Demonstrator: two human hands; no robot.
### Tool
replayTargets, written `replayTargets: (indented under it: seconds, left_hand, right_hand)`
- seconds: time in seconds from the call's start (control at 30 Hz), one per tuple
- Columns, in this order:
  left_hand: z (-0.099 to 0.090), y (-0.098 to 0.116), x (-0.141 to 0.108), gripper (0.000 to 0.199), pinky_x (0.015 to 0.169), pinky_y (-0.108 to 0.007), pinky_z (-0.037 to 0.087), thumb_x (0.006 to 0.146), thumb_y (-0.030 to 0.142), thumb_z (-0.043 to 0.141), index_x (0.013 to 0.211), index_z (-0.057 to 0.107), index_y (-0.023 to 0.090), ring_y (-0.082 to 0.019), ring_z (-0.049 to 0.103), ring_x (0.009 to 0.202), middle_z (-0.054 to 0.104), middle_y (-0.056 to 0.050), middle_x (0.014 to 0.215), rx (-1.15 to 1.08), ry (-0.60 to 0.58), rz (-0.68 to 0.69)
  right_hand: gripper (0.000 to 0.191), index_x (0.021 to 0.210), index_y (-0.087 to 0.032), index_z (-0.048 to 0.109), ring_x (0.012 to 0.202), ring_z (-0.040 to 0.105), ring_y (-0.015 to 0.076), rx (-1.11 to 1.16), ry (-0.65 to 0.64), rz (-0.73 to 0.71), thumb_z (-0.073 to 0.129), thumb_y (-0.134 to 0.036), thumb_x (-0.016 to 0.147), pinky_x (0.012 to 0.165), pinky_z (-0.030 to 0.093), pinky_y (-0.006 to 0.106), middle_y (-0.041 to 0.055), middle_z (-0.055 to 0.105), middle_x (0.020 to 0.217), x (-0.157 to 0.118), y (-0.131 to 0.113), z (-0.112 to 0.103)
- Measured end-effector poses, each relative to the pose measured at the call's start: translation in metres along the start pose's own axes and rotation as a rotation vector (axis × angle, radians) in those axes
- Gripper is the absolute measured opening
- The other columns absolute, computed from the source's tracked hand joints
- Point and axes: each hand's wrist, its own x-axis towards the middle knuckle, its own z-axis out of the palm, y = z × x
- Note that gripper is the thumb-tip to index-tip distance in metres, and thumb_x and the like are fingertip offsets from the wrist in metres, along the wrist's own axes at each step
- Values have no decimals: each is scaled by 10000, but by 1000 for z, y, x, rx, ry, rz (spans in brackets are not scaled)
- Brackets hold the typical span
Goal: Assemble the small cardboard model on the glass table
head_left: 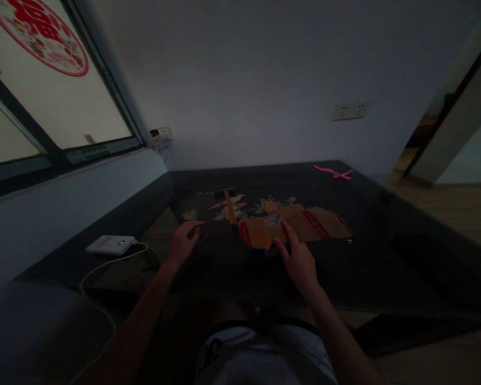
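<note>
A long brown patterned piece with red bands (324, 223), shaped like a shoe insole, lies across the dark table. My right hand (300, 262) is at its near edge, thumb and index finger curved around part of it. Two short dark pins, like nails (277, 218), stand up just beyond these fingertips. Something dark blue shows under the near edge; its kind is unclear. My left hand (182, 243) hovers to the left, its fingers stretched toward the right and seemingly holding nothing. Thin nail-like pieces (203, 239) lie beside it. A hammer with an orange handle (230, 208) rests between the hands.
A white power bank (112, 245) with a white cable (90, 297) lies at the left table edge. A pink ribbon-like item (339, 174) is at the far right corner. Flowers decorate the table surface. A wall borders the back, with a window at left. The room is dim.
</note>
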Motion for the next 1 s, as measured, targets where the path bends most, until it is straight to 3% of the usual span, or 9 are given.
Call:
replayTargets:
  seconds: [0.07, 0.17, 0.23, 0.3, 0.43, 0.53, 0.77, 1.0]
  left_hand:
    - [7, 43, 12, 245, 889, -334, 463, 859, 240, 442, 976, 651, 185, -182, 609, 946, 669, -57, 1005, -116, 44, 58]
    - [23, 107, 33, 220, 861, -318, 476, 864, 220, 454, 948, 655, 186, -166, 608, 934, 670, -61, 964, -310, 9, 196]
    - [40, 140, 48, 210, 817, -303, 492, 842, 214, 501, 982, 653, 180, -165, 610, 924, 657, -78, 1007, -383, -73, 235]
    - [59, 158, 63, 267, 716, -276, 511, 808, 207, 555, 1059, 633, 163, -157, 625, 840, 649, -100, 1015, -411, -186, 191]
    - [89, 166, 83, 157, 725, -307, 494, 747, 230, 647, 870, 699, 146, -180, 631, 768, 688, -87, 861, -311, -357, 163]
    - [97, 164, 84, 129, 752, -308, 476, 776, 242, 620, 799, 710, 153, -188, 632, 793, 698, -71, 824, -285, -347, 187]
    - [94, 167, 77, 133, 774, -318, 472, 793, 251, 602, 784, 703, 165, -191, 634, 813, 705, -72, 855, -278, -293, 198]
    - [92, 163, 76, 238, 644, -271, 524, 833, 338, 528, 746, 640, 147, -154, 647, 660, 681, -51, 703, -736, -184, -23]
  right_hand:
    - [562, 1412, -263, 308, 851, 632, 259, -3, 1, -9, 329, -506, 905, 662, 454, 318, 117, 656, 950, 0, 0, 1]
    - [560, 1414, -274, 298, 824, 637, 248, -20, 2, -13, 338, -503, 905, 641, 447, 301, 98, 661, 909, 0, 1, 2]
    - [562, 1416, -279, 290, 802, 640, 236, -44, 7, -13, 337, -507, 904, 630, 441, 288, 91, 658, 898, 1, 2, 3]
    - [567, 1420, -280, 280, 778, 642, 231, -71, 7, -14, 324, -514, 905, 615, 437, 284, 90, 655, 883, 1, 2, 3]
    - [564, 1423, -279, 270, 763, 643, 237, -91, -9, -18, 296, -515, 911, 595, 434, 285, 93, 658, 866, 0, 2, 2]
    - [558, 1416, -268, 291, 774, 643, 245, -92, -12, -23, 290, -511, 914, 600, 435, 293, 100, 657, 868, 0, 0, 1]
    - [561, 1401, -279, 314, 772, 643, 255, -118, -4, -21, 298, -536, 902, 610, 440, 307, 98, 652, 869, 1, 0, 1]
    - [553, 1398, -278, 323, 791, 648, 252, -97, -13, -9, 313, -526, 903, 625, 444, 303, 110, 652, 894, 1, 0, 0]
